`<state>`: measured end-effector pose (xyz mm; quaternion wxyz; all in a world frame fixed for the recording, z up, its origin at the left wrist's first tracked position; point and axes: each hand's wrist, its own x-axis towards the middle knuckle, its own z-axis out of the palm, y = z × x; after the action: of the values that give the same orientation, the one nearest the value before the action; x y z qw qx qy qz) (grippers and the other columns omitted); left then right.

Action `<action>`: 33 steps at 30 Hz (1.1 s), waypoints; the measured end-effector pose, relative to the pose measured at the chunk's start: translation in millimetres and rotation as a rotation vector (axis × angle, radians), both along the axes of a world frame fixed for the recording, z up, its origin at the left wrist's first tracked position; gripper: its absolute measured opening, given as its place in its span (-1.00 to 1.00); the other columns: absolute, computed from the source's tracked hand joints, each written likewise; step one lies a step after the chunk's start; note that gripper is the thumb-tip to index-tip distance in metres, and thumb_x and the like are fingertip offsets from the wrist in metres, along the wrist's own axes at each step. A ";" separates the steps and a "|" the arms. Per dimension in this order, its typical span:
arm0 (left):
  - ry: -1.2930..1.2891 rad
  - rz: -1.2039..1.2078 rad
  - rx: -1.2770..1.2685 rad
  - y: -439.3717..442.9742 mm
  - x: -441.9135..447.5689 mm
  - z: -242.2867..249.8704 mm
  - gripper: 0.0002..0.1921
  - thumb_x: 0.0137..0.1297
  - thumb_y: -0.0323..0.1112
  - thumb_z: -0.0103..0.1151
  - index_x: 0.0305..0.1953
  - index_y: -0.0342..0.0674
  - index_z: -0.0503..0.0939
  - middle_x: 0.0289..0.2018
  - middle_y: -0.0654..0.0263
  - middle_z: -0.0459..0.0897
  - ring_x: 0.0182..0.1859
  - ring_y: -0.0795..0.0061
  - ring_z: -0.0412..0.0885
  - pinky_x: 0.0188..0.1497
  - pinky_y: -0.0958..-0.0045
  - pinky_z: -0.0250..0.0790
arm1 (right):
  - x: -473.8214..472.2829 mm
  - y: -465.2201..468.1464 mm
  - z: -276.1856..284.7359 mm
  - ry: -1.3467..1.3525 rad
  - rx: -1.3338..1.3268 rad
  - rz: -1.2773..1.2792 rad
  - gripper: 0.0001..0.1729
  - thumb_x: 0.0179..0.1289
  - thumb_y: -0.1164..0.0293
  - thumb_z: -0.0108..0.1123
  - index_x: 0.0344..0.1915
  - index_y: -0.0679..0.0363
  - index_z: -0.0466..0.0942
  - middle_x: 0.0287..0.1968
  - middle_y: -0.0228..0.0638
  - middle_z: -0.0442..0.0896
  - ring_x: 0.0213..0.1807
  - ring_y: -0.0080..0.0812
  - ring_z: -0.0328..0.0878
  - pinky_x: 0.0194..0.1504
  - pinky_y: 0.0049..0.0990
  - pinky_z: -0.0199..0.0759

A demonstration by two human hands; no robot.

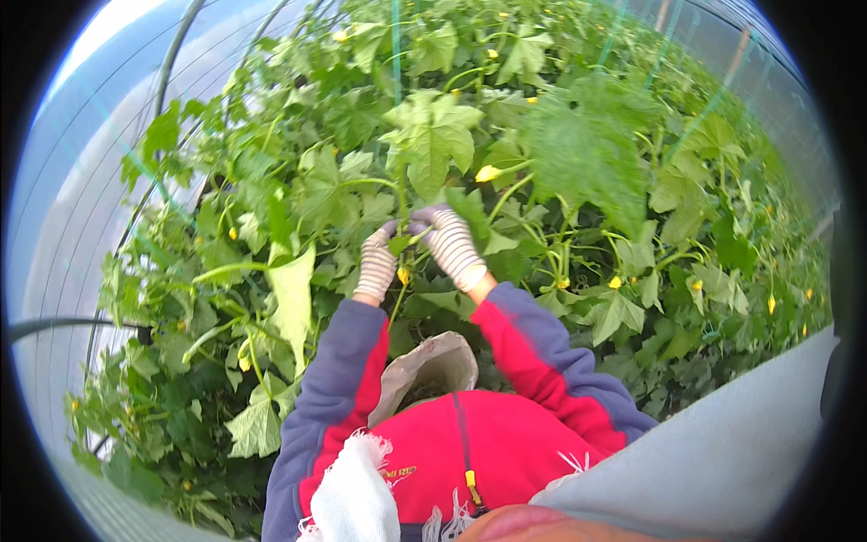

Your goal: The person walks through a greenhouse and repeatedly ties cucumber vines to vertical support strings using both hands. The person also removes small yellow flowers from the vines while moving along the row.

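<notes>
Both of my hands wear striped knit gloves with grey fingers and meet at an upright vine stem (402,193) in the middle of the view. My left hand (377,263) has its fingertips at the stem from the left. From the right, my right hand (450,242) reaches the same spot, its thumb near a small green shoot (421,236). Exactly what the fingers pinch is hidden. A small yellow bud (404,275) hangs just below, between the hands. Above them spreads a broad pale green leaf (433,132), and a yellow blossom (487,174) is to the upper right.
Dense climbing vines surround the hands. A teal string (396,51) runs up from the stem. An open pale bag (428,369) is in front of my chest. Curved metal hoops (169,64) and clear sheeting stand at left. A large leaf (589,149) is close at upper right.
</notes>
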<state>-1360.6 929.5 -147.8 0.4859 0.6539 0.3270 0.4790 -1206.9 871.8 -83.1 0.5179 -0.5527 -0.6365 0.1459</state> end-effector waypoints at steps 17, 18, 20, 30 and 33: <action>-0.063 0.292 -0.040 -6.4 -15.9 32.8 -0.63 0.37 -0.40 -0.02 0.17 -0.36 0.40 0.11 0.08 0.52 0.12 0.25 0.47 0.15 0.31 0.35 | 2.6 -139.4 -18.4 -0.633 -0.683 0.640 -0.30 0.03 0.34 0.29 0.22 0.19 0.33 0.15 -0.09 0.45 0.00 0.01 0.54 -0.04 -0.16 0.48; -0.210 0.382 -0.008 -21.6 -10.6 41.5 -0.70 0.39 -0.41 -0.04 0.10 -0.34 0.44 0.01 0.13 0.56 0.02 0.29 0.51 0.10 0.34 0.38 | 11.5 -144.2 -9.8 -0.566 -0.533 0.625 -0.34 0.06 0.32 0.26 0.20 0.20 0.35 0.12 -0.10 0.48 0.01 0.00 0.54 -0.03 -0.18 0.48; -0.223 0.422 0.065 -49.9 -2.8 63.6 -0.73 0.39 -0.42 -0.06 0.07 -0.33 0.46 -0.05 0.17 0.56 -0.05 0.36 0.53 0.07 0.38 0.38 | 28.8 -145.4 15.9 -0.429 -0.389 0.585 -0.45 0.14 0.32 0.22 0.14 0.22 0.41 0.05 -0.12 0.55 0.01 -0.04 0.56 0.00 -0.22 0.47; 0.000 -0.016 0.453 -114.7 71.0 152.6 -0.72 0.28 -0.63 0.01 0.00 -0.27 0.52 -0.15 0.22 0.58 -0.13 0.45 0.58 0.01 0.47 0.40 | 128.6 -149.8 106.6 -0.179 0.125 0.035 -0.83 0.28 0.38 0.13 -0.24 0.24 0.57 -0.31 -0.10 0.63 -0.24 -0.03 0.57 -0.17 -0.29 0.46; 0.057 -0.047 0.510 -122.5 88.7 158.3 -0.70 0.26 -0.63 0.04 0.01 -0.28 0.51 -0.16 0.19 0.60 -0.13 0.42 0.59 0.00 0.47 0.41 | 140.9 -150.7 108.9 -0.182 0.159 -0.029 -0.82 0.27 0.38 0.14 -0.23 0.26 0.56 -0.29 -0.08 0.62 -0.23 -0.03 0.58 -0.16 -0.29 0.45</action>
<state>-1272.0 807.0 10.5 0.3071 0.7759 0.1939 0.5158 -1066.0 721.1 25.9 0.5023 -0.5300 -0.6823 0.0365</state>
